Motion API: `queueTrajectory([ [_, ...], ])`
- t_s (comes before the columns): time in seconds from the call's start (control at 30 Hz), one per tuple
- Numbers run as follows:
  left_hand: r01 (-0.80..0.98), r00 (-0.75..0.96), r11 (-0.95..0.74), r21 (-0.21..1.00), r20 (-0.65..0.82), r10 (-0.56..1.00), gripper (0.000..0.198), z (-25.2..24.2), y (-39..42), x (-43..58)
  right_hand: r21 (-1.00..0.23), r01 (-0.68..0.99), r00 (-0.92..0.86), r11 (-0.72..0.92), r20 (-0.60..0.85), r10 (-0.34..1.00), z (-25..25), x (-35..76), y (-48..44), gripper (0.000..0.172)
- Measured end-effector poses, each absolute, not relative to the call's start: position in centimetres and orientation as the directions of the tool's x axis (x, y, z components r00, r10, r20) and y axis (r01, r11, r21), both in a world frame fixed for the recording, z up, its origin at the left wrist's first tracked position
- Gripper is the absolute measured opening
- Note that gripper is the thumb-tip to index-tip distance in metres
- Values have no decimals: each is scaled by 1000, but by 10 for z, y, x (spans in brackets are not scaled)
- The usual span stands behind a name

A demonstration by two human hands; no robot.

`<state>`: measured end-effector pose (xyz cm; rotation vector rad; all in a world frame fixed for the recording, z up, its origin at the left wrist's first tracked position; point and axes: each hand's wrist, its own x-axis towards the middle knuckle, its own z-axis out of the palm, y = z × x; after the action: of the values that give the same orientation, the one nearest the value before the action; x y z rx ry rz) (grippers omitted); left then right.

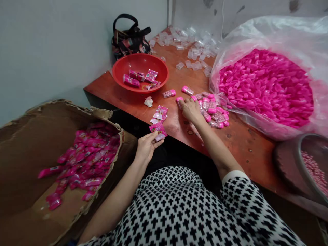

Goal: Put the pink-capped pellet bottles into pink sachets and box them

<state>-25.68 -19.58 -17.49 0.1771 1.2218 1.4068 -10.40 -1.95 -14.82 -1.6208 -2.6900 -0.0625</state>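
Observation:
My left hand (146,147) is closed in a pinch on a pink printed wrapper (158,129) at the table's front edge. Just beyond it, a few more pink wrappers (161,112) lie overlapping on the table. My right hand (190,110) reaches over the tabletop, its fingertips closed on a small candy bottle (179,101) with a pink cap. Beside that hand is a pile of similar clear candy bottles (217,116) filled with pink beads. Two single bottles lie apart, one a pink-capped bottle (169,93) near the bowl.
A red bowl (119,80) holds several pink packets. Left and below, a cardboard box (17,150) contains many filled pink packets. Clear plastic cups (196,54) are scattered at the back, near a handbag (130,42). Right are a bag of pink caps (266,89) and a bead-filled tub (288,160).

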Motion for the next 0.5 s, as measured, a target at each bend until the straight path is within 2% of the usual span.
queueTrajectory([
  [0.07,-657,-297,230,717,-527,796,19,-173,-198,-257,29,887,-460,461,-22,887,-145,-104,-21,37],
  [0.13,-662,-308,220,716,-528,791,16,-172,-198,-256,17,922,-387,388,-35,921,-144,-108,-19,41],
  [0.23,-668,-296,237,706,-544,785,16,-171,-197,-254,-24,961,-276,276,5,961,-146,-117,-13,38],
  [0.33,-718,-294,207,665,-558,776,16,-169,-194,-254,-119,952,-278,283,57,959,-149,-118,-13,31],
  [0.4,-776,-312,145,613,-574,757,15,-167,-191,-254,-251,907,-321,338,107,941,-152,-112,-24,26],
  [0.43,-806,-323,106,582,-583,745,15,-166,-189,-254,-361,861,-334,358,130,933,-154,-107,-33,25],
  [0.5,-856,-335,34,516,-603,724,14,-164,-185,-252,-658,683,-320,317,121,940,-158,-100,-59,27],
])
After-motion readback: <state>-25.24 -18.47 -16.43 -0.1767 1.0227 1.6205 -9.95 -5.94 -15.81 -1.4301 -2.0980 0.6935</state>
